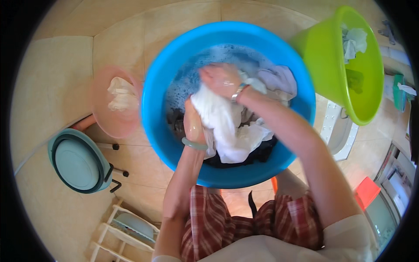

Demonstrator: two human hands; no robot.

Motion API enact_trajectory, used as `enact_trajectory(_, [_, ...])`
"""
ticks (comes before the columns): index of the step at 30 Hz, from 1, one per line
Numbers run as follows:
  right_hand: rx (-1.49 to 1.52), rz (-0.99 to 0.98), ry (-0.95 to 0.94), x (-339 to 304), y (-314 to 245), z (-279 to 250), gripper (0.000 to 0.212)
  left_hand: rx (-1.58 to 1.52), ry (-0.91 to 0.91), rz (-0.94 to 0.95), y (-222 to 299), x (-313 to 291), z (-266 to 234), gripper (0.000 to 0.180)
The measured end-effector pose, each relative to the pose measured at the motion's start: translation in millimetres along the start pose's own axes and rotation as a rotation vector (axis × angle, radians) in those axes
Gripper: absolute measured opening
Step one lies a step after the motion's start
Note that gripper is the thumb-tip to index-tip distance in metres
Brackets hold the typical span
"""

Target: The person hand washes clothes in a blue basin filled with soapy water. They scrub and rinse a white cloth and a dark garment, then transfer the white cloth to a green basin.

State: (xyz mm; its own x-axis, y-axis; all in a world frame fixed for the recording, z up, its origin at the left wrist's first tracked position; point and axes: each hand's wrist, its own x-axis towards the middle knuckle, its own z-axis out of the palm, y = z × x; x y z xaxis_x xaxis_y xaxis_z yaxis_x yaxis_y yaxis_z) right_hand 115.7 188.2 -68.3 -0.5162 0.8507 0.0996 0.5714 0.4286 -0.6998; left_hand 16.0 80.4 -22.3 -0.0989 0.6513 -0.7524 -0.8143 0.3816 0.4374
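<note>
A large blue tub [152, 144] of sudsy water [181, 87] stands before me. Inside, my left hand [193, 120] grips a white cloth [216, 111] by its left edge, its fingers partly hidden by the fabric. My right hand [220, 79], blurred by motion, is closed on the upper end of that cloth. A pale lilac cloth [279, 81] lies against the tub's right side. Dark cloth [244, 157] shows under the white one, near the tub's front. My left wrist wears a pale green bangle, my right a metal one.
A pink basin [100, 105] at the left holds a cream cloth [122, 94]. Below it is a grey-green folding basin [77, 159]. A tilted lime green bucket [321, 52] with a light cloth [354, 41] stands at the right. A wooden rack [102, 231] is at lower left.
</note>
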Motion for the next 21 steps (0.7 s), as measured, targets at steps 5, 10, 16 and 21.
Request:
enact_trajectory(5, [0.088, 0.233, -0.033, 6.7, 22.9, -5.7, 0.027, -0.119, -0.029, 0.093, 25.9, 45.7, -64.8, 0.049])
enact_trajectory(10, [-0.154, 0.186, -0.461, -20.6, 33.8, 14.5, 0.033, 0.134, 0.083, 0.178, 15.8, 60.7, -78.2, 0.05])
enact_trajectory(16, [-0.008, 0.382, -0.438, -3.5, 68.7, 28.2, 0.037, -0.132, -0.093, -0.154, 19.6, 54.3, -33.6, 0.066])
enact_trajectory(21, [0.115, -0.378, -0.31, -48.0, -87.1, -11.2, 0.016, -0.223, -0.299, -0.247, 44.2, 50.2, -58.8, 0.061])
